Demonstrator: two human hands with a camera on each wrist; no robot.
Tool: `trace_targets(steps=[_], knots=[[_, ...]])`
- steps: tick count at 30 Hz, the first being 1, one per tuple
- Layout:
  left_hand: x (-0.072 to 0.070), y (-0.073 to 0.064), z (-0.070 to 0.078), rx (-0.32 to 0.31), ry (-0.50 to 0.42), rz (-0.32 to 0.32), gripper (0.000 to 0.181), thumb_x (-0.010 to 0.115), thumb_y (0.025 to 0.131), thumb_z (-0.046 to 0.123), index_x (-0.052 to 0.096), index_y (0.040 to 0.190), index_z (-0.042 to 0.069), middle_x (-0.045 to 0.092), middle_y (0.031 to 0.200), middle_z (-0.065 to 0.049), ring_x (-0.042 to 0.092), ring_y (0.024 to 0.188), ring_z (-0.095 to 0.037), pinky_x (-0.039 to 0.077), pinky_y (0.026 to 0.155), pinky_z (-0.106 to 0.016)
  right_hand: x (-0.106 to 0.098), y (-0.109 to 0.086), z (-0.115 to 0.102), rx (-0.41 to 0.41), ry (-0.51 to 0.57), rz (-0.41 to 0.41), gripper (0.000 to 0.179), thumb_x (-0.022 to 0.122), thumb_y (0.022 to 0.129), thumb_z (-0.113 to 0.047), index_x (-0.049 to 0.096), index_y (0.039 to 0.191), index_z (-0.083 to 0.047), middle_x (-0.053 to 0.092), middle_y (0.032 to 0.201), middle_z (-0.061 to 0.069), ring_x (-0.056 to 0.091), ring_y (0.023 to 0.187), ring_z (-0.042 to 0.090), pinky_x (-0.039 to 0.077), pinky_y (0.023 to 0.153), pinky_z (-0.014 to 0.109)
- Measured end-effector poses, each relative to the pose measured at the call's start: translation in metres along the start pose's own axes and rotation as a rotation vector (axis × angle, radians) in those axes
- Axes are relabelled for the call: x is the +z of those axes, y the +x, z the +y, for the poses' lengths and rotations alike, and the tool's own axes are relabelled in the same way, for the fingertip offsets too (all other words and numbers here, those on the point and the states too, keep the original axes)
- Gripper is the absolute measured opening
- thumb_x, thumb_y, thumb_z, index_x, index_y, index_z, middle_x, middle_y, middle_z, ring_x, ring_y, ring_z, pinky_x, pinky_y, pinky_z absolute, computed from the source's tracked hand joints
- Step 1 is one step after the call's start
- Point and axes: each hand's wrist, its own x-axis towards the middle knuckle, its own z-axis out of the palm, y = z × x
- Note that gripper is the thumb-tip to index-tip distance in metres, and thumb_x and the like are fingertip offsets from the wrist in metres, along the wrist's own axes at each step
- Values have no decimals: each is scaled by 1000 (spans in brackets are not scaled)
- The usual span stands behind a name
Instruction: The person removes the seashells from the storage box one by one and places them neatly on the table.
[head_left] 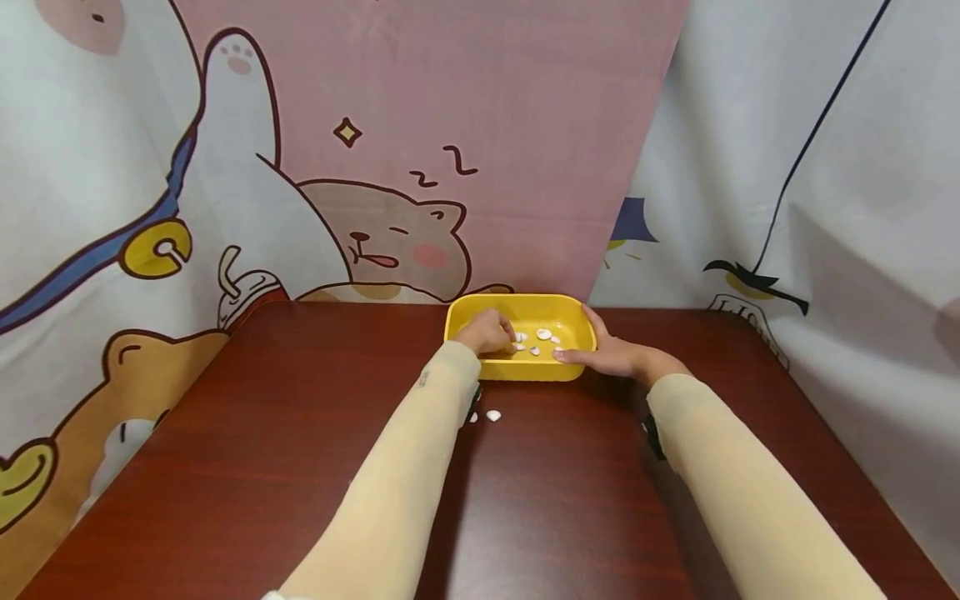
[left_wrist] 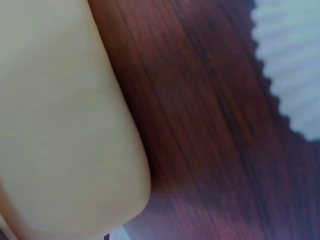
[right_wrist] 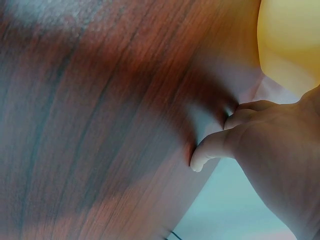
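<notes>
A yellow rectangular basin (head_left: 525,371) stands at the back of the table, with several small white seashells (head_left: 544,334) on its bottom. My left hand (head_left: 487,331) reaches over the near left rim into it. Its curled fingers pinch at a small shell (head_left: 519,347), largely hidden by the fingertips. My right hand (head_left: 611,354) grips the basin's right end, thumb over the rim and fingers along the outside. In the right wrist view, that hand (right_wrist: 272,135) is beside the yellow wall (right_wrist: 292,42), its fingertips low by the table.
A white shell (head_left: 492,415) lies on the dark red-brown table (head_left: 322,417) in front of the basin. Another, partly hidden by the left wrist, shows as a ribbed shell (left_wrist: 295,65) in the left wrist view. Cartoon-printed cloth (head_left: 525,125) hangs behind the table.
</notes>
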Motion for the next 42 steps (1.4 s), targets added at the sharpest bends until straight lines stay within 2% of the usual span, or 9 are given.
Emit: trace_targets(steps=[3, 9, 12, 16, 22, 29, 37, 42], knots=[[1, 0, -1, -9, -5, 11, 11, 84, 92, 17, 78, 97, 9, 67, 98, -3, 54, 79, -14, 44, 67, -23, 1, 1, 1, -5, -10, -5, 135, 68, 87, -78, -31, 164, -28, 5, 173, 28, 19, 157, 47, 16, 129, 69], [2, 2, -4, 17, -48, -9, 16, 85, 91, 15, 81, 105, 8, 67, 95, -3, 53, 70, -11, 44, 64, -21, 1, 4, 2, 8, -15, 1, 136, 67, 86, -81, -31, 164, -29, 4, 174, 27, 17, 159, 47, 14, 130, 69], [2, 3, -4, 28, -45, -11, 18, 85, 91, 18, 82, 106, 10, 68, 99, -3, 54, 70, -11, 45, 64, -21, 0, 3, 2, 9, -14, 0, 135, 66, 86, -81, -31, 164, -29, 5, 174, 27, 18, 158, 47, 15, 130, 70], [1, 2, -4, 33, -38, -13, 17, 85, 91, 19, 83, 106, 11, 72, 108, -6, 55, 76, -12, 46, 67, -21, 0, 1, -1, 6, -10, -3, 134, 66, 87, -80, -31, 164, -29, 6, 173, 27, 19, 158, 47, 16, 129, 70], [2, -1, -1, 47, 14, 7, 15, 84, 93, 19, 85, 106, 12, 75, 123, -8, 57, 96, -17, 45, 85, -24, 1, 1, -1, 9, -18, -3, 134, 65, 86, -81, -31, 164, -29, 6, 173, 27, 20, 157, 47, 17, 129, 69], [2, -3, 2, 54, 11, 16, 18, 86, 91, 24, 85, 104, 11, 78, 112, -6, 58, 84, -14, 47, 75, -23, 1, 1, 0, 1, -11, 1, 134, 67, 87, -79, -31, 164, -30, 4, 174, 27, 18, 158, 47, 15, 129, 70], [2, -5, 5, 83, 72, 30, 12, 85, 92, 19, 86, 102, 12, 77, 122, -7, 59, 105, -19, 49, 100, -30, 1, 2, 0, 6, -13, 7, 135, 68, 86, -79, -31, 164, -31, 3, 175, 26, 18, 159, 47, 14, 129, 70], [2, -5, 5, 90, 87, 21, 13, 85, 91, 19, 85, 102, 12, 75, 125, -9, 58, 105, -21, 48, 97, -30, 1, 2, 0, 10, -12, 2, 136, 68, 85, -80, -31, 164, -31, 2, 175, 27, 17, 158, 47, 15, 129, 71]])
